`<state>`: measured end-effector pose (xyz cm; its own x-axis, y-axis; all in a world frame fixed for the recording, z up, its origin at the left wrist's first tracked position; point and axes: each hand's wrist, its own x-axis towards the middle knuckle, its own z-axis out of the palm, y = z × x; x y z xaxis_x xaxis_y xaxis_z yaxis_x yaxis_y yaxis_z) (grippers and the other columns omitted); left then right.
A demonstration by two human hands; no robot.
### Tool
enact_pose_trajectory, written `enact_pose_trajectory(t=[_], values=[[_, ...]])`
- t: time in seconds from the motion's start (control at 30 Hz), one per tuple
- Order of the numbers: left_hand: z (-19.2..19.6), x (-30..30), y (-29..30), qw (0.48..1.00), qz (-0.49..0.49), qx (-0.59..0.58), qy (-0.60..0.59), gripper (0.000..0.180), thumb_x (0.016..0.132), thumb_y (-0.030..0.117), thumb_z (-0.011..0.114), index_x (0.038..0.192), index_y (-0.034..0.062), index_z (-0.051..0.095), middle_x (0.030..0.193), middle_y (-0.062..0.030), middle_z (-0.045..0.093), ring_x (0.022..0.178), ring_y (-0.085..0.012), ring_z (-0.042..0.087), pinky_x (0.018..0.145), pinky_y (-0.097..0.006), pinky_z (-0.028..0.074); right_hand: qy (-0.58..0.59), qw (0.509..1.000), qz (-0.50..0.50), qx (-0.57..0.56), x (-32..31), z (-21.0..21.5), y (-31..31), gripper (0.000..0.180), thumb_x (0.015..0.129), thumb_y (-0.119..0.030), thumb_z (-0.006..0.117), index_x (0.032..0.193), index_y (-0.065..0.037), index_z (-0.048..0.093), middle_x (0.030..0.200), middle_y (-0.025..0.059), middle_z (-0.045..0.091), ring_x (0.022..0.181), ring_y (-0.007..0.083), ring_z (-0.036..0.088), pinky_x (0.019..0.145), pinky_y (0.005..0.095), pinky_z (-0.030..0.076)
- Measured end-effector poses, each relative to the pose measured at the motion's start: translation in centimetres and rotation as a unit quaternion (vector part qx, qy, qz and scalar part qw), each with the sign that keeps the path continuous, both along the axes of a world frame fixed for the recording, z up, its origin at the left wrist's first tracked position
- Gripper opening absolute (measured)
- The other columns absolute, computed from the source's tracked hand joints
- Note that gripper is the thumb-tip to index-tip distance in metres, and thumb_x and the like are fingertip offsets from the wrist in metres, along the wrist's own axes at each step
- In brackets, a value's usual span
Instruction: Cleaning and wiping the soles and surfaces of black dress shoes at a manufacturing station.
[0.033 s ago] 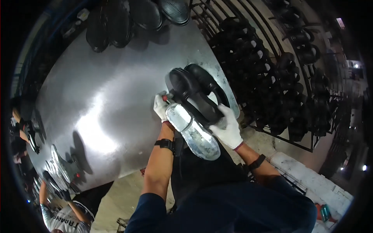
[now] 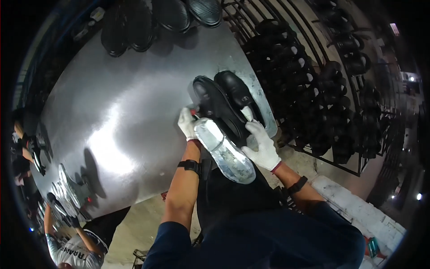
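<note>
My left hand, in a white glove, is closed at the upper end of a silver, sole-shaped metal mould, beside a small red knob. The mould slants across in front of me, its flat face upward. My right hand, gloved alike, curls at the heel of a black shoe just beyond the mould. Its thumb is by the mould's edge; the other fingertips are partly hidden. A second black shoe lies alongside on the right, toe pointing away, near the metal table's edge.
The grey metal table spreads out ahead and left. Several dark shoe soles stand at its far edge. A co-worker's gloved hands are near more silver moulds at lower left. A rack of black shoes stands on the right.
The nearer black shoe has shifted and now lies lined up beside the second one. My right hand has moved slightly with it; the left hand and the mould have barely moved.
</note>
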<state>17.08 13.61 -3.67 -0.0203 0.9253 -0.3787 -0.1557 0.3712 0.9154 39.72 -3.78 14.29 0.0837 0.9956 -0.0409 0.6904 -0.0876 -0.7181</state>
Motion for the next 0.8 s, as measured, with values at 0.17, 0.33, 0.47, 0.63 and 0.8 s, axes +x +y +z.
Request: enact_pose_trajectory(t=[0.17, 0.33, 0.47, 0.63, 0.8], values=[[6.0, -1.2, -7.1, 0.938, -0.164, 0.194, 0.236, 0.038, 0.108, 0.018, 0.052, 0.143, 0.0045, 0.061, 0.144, -0.0192, 0.063, 0.138, -0.0345, 0.057, 0.118, -0.039, 0.042, -0.067, 0.994, -0.070, -0.041, 1.1, -1.1, 3.6, 0.073, 0.089, -0.037, 0.077, 0.144, 0.005, 0.052, 0.145, 0.0284, 0.057, 0.132, 0.0429, 0.058, 0.111, 0.0461, 0.049], [13.0, 0.4, -17.0, 0.965, -0.097, -0.156, -0.186, 0.081, 0.098, 0.018, 0.067, 0.165, 0.0008, 0.026, 0.153, -0.0159, 0.050, 0.134, -0.0243, 0.056, 0.113, -0.038, 0.046, -0.190, 0.927, -0.065, -0.316, 0.2, -2.1, 11.3, 0.067, 0.089, -0.046, 0.072, 0.127, 0.009, 0.061, 0.120, 0.0327, 0.069, 0.102, 0.0469, 0.072, 0.090, 0.0519, 0.059], [9.1, 1.1, -13.4, 0.929, 0.011, -0.170, -0.328, 0.061, 0.096, 0.019, 0.065, 0.151, 0.0041, 0.045, 0.133, -0.0137, 0.061, 0.113, -0.0286, 0.067, 0.094, -0.047, 0.059, -0.243, 0.944, -0.025, -0.222, -2.7, -5.8, 16.9, 0.039, 0.091, -0.030, 0.068, 0.105, 0.006, 0.070, 0.104, 0.0328, 0.070, 0.096, 0.0480, 0.072, 0.086, 0.0539, 0.059], [14.9, -4.5, -6.2, 0.890, 0.245, -0.170, -0.346, 0.062, 0.098, 0.045, 0.060, 0.148, 0.0087, 0.047, 0.136, -0.0129, 0.056, 0.126, -0.0303, 0.057, 0.109, -0.051, 0.049, -0.226, 0.957, -0.039, -0.177, -1.4, -8.2, 17.3, 0.033, 0.090, -0.024, 0.064, 0.105, 0.004, 0.070, 0.101, 0.0297, 0.072, 0.095, 0.0459, 0.073, 0.086, 0.0535, 0.059], [18.1, -21.9, 0.8, 0.824, 0.475, -0.013, -0.308, 0.061, 0.100, 0.055, 0.055, 0.140, 0.0088, 0.057, 0.135, -0.0096, 0.061, 0.122, -0.0261, 0.060, 0.106, -0.044, 0.052, -0.247, 0.947, -0.022, -0.205, -0.7, -8.2, 17.8, 0.031, 0.089, -0.022, 0.064, 0.105, 0.003, 0.071, 0.100, 0.0277, 0.073, 0.093, 0.0445, 0.073, 0.085, 0.0531, 0.058]])
